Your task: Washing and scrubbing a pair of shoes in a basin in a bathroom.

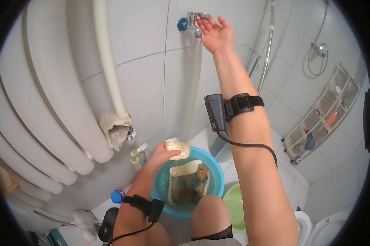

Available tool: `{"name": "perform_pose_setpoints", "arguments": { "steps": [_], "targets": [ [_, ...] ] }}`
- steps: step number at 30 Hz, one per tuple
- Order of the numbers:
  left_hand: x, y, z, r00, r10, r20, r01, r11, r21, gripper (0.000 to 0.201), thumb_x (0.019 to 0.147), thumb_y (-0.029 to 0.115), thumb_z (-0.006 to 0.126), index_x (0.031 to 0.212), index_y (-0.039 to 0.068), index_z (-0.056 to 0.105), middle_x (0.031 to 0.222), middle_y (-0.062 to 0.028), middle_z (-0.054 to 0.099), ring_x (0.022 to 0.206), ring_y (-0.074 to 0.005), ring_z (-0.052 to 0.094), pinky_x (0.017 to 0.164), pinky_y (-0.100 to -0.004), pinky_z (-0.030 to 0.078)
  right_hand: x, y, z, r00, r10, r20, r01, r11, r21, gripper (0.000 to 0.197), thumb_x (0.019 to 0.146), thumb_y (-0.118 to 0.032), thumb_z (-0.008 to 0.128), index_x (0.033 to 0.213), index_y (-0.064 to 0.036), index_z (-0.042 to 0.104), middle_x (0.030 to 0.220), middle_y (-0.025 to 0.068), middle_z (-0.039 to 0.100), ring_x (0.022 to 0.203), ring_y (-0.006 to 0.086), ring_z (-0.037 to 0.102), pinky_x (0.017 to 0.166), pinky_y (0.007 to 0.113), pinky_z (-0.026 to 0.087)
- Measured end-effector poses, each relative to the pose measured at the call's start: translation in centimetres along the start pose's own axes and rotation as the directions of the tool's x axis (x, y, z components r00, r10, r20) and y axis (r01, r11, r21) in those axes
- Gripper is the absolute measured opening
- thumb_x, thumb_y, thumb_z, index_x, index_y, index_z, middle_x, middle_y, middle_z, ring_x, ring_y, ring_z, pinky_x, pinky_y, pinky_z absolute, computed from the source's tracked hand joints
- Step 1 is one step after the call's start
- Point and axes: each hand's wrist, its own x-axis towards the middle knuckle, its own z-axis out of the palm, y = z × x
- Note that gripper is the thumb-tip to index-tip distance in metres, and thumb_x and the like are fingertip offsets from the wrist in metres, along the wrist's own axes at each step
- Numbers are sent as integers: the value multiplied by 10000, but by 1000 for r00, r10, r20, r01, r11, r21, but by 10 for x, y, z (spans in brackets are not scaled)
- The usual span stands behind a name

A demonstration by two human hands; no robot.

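Observation:
My right hand (218, 33) is raised to a chrome wall tap (192, 24), palm up with fingers spread, the fingertips at its lever. A pale strip (194, 86) runs from the spout down toward a blue basin (220, 174); whether it is water or a hose I cannot tell. Over the basin's far left rim, my left hand (162, 156) is closed around an off-white shoe (179, 149), its rounded sole end showing. In the basin's murky water lie another pale-edged shoe (186, 168) and a small tan block (202, 171).
A white radiator (58, 82) and a pipe (107, 57) line the left wall, with a cloth (114, 129) at the pipe's lower end. Beside my right leg is a green basin (234, 205). A wheeled rack (322, 117) stands at right. A blue-capped container (117, 197) is left.

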Motion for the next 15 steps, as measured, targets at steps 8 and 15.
{"name": "perform_pose_setpoints", "arguments": {
  "steps": [8,15],
  "targets": [
    [22,-28,-6,981,-168,-92,181,972,150,478,660,274,807,1066,79,648,974,-33,664,825,-147,609,636,-301,478,8,3,-30,884,-358,301,466,612,-639,570,915,-336,527,1345,18,409,1376,141,446,1278,255,402,1027,399,332],
    [20,-115,-53,985,-173,24,154,923,352,671,629,215,827,1198,-6,548,1147,-119,609,1086,-237,572,920,-354,456,-150,61,-92,932,35,361,316,413,-854,541,904,-348,529,1342,-54,409,1343,123,403,1265,209,352,1032,360,262]
  ]
}}
